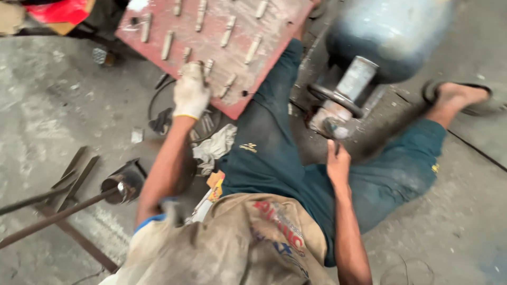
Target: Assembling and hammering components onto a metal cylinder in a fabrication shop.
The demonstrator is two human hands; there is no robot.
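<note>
Fingers of the bare right hand (338, 164) pinch a small part at the grinder (338, 113) and could get hurt, while the gloved left hand (190, 91) grips a metal piece (196, 65).

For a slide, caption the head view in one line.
Seated on concrete, gloved left hand on a red board of metal pieces, bare right hand at a bench grinder.

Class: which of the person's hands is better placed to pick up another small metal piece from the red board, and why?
Left. The gloved left hand already rests on the red board among the metal pieces; the bare right hand is by the machine.
</note>
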